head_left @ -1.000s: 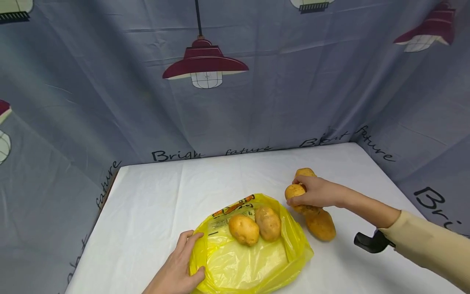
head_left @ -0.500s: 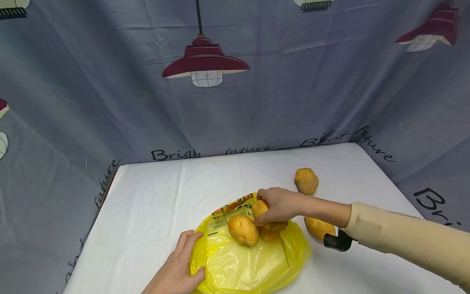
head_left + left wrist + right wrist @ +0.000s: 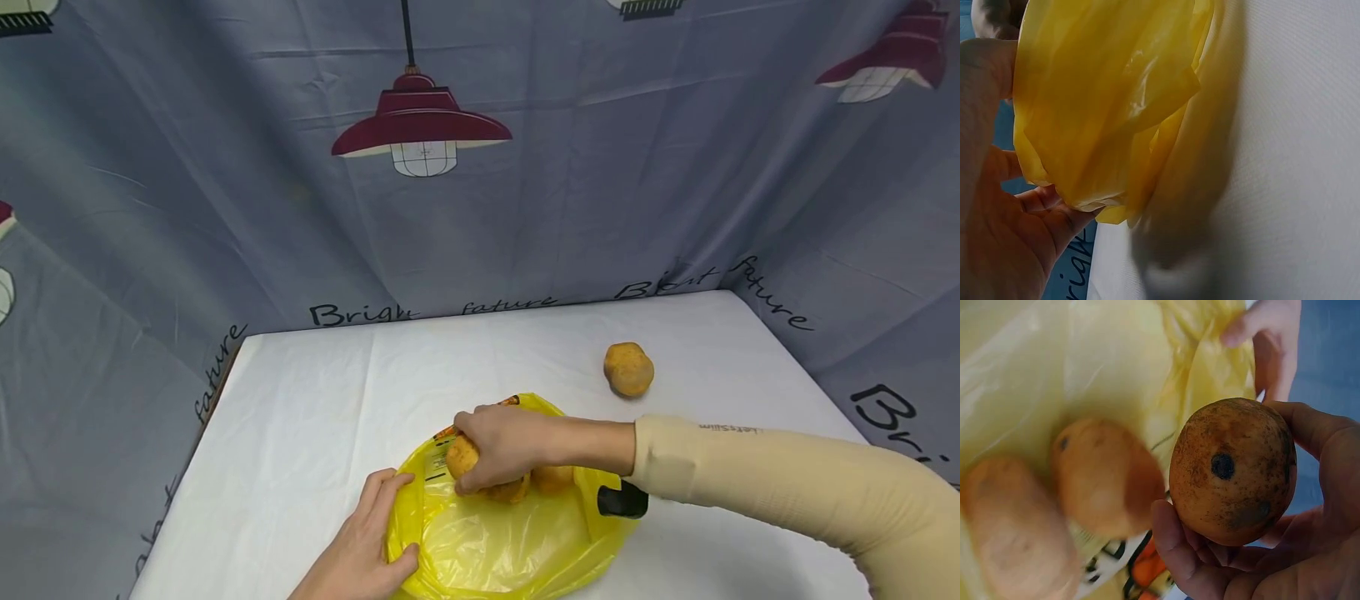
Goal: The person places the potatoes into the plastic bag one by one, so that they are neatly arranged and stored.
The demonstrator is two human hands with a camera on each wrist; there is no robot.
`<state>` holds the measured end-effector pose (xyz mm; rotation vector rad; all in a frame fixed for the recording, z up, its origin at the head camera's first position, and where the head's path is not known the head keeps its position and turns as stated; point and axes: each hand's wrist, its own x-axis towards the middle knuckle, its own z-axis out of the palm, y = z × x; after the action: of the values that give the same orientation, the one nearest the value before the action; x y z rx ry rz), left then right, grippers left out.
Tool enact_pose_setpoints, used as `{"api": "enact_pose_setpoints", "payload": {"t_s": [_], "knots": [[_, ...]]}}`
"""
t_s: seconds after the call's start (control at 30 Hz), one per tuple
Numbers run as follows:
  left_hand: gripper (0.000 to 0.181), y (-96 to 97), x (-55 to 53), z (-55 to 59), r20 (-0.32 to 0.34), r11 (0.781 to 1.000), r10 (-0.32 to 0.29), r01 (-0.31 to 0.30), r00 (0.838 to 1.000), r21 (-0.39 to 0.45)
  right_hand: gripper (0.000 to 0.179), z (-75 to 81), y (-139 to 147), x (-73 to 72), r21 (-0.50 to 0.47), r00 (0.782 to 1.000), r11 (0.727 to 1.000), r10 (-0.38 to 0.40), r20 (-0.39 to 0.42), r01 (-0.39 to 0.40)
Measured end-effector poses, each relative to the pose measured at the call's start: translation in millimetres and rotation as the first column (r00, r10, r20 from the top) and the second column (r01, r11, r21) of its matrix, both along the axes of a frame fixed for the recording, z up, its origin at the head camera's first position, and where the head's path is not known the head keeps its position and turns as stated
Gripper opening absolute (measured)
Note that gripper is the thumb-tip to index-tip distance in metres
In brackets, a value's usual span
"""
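Note:
A yellow plastic bag [image 3: 517, 542] with a printed far edge lies with its mouth spread wide. My left hand [image 3: 360, 542] grips its left rim, the thumb reaching inside; in the left wrist view the fingers meet the yellow film [image 3: 1104, 94]. Over the bag, my right hand [image 3: 506, 446] holds a round potato [image 3: 1232, 472] with dark spots between thumb and fingers. Two potatoes rest in the bag: in the right wrist view one potato [image 3: 1107, 478] is closest to the held one, the other potato [image 3: 1019, 531] beside it. The head view shows them partly hidden by my right hand.
Another potato [image 3: 628, 369] sits on the white-covered table [image 3: 315, 400], beyond the bag to the right. My right sleeve [image 3: 750, 467] crosses the table's right side, with a black wrist mount [image 3: 622, 500] beneath it. A grey-blue curtain [image 3: 585, 208] hangs around the table.
My right hand has picked a potato from the group at the right and carried it leftward over the bag. Another table potato is now hidden behind my right arm. My left hand stays at the rim.

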<state>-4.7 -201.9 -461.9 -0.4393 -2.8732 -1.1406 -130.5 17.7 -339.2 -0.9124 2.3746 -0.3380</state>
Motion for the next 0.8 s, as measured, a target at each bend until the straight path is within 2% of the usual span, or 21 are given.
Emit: {"api": "enact_pose_setpoints", "payload": {"t_s": [0.17, 0.33, 0.57, 0.8], "knots": [[0.074, -1.0, 0.4, -0.9, -0.025, 0.999, -0.013, 0.014, 1.000, 0.039, 0.054, -5.3, -21, 14.3, -0.004, 0.998, 0.998, 0.062, 0.014, -0.062], [0.078, -0.8, 0.2, -2.8, -0.078, 0.999, -0.015, 0.017, 0.997, 0.030, 0.050, -12.1, -39, 23.6, 0.032, 0.993, 0.993, 0.117, 0.016, -0.117], [0.080, -0.3, 0.5, -3.1, -0.098, 1.000, -0.010, 0.011, 0.995, 0.013, 0.048, -24.3, -50, 22.0, 0.127, 0.994, 0.986, 0.107, -0.023, -0.104], [0.083, -0.7, 0.9, -2.5, -0.104, 0.999, -0.023, 0.026, 0.994, 0.019, 0.048, -37.6, -57, 22.8, 0.176, 0.990, 0.978, 0.127, -0.067, -0.114]]}}
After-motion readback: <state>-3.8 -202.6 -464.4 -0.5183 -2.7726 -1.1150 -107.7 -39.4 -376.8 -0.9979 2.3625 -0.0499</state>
